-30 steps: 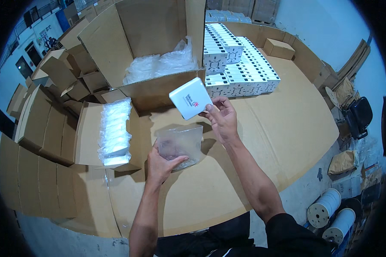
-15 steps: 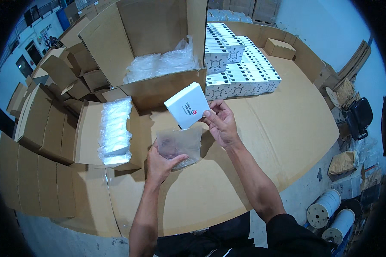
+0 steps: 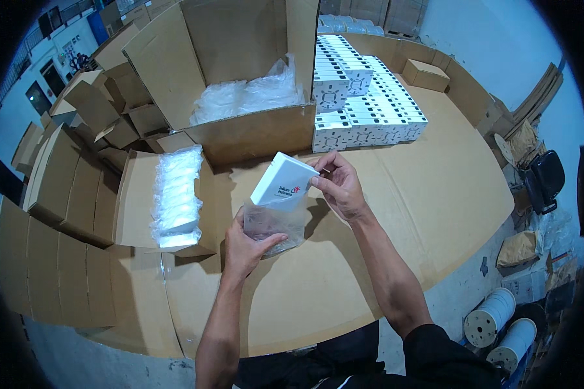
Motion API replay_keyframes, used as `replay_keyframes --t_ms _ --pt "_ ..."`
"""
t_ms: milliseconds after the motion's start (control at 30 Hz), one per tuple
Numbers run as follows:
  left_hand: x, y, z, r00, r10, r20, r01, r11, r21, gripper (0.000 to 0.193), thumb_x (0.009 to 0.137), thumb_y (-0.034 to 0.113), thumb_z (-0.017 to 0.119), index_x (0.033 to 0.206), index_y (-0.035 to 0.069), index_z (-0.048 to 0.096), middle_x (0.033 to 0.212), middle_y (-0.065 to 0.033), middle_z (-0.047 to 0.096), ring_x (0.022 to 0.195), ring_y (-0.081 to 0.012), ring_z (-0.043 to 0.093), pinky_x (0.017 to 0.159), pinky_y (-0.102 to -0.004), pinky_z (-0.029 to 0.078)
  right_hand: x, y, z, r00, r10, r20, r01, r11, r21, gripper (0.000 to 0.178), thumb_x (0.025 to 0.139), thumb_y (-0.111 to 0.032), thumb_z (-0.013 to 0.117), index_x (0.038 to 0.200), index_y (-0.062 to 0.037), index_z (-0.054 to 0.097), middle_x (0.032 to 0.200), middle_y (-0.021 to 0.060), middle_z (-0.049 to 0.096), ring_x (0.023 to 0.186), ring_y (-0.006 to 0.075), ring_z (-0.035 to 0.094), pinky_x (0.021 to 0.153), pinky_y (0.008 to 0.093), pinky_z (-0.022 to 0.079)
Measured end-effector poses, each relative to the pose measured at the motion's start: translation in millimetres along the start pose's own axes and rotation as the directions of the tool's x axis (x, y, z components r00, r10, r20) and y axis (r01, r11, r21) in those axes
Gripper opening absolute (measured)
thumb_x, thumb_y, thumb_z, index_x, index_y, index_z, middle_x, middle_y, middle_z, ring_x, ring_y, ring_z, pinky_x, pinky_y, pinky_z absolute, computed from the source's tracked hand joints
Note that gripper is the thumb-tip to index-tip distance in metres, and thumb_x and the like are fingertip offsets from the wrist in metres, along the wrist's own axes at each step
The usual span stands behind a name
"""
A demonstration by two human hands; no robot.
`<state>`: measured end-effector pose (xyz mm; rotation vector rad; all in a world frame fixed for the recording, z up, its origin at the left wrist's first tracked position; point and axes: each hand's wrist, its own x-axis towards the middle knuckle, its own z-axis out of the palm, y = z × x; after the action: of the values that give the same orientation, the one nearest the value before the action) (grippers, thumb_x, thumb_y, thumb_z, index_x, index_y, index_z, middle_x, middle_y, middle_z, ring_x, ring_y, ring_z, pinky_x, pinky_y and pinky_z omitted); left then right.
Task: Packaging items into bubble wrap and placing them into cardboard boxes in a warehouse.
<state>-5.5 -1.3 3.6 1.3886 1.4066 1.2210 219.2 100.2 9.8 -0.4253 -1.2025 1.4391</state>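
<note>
The clear plastic bag is grasped low by the left hand, apparently so that its mouth is left free for the flat white box, whose lower end is set at that mouth, seemingly just inside. The box is pinched at its right corner by the right hand, presumably to leave the lower end unobstructed; to the left, wrapped units are packed in a row, probably to save space.
</note>
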Motion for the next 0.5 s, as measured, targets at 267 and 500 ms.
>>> replay_keyframes --t_ms 267,500 --pt "0.2 5.3 0.6 0.999 0.000 0.039 -0.001 1.000 0.013 0.064 0.067 0.016 0.095 0.119 0.001 0.060 0.103 -0.0127 0.074 0.093 -0.0195 0.071 0.085 -0.0352 0.057 -1.4 -3.2 4.7 0.997 0.082 -0.007 -0.082 0.992 -0.100 0.023 0.087 0.001 0.074 0.100 -0.0051 0.055 0.106 0.0080 0.067 0.096 0.0119 0.062 0.086 0.0290 0.053" --pt "5.4 -9.6 10.1 0.999 -0.008 0.044 0.018 0.971 -0.239 0.041 0.083 0.016 0.085 0.113 -0.001 0.063 0.103 -0.0089 0.072 0.094 -0.0146 0.068 0.085 -0.0306 0.054 -4.4 3.7 6.4 0.983 0.184 0.007 -0.176 0.947 -0.268 0.021 0.090 -0.004 0.073 0.104 -0.0037 0.058 0.101 0.0041 0.064 0.093 0.0097 0.062 0.083 0.0255 0.052"
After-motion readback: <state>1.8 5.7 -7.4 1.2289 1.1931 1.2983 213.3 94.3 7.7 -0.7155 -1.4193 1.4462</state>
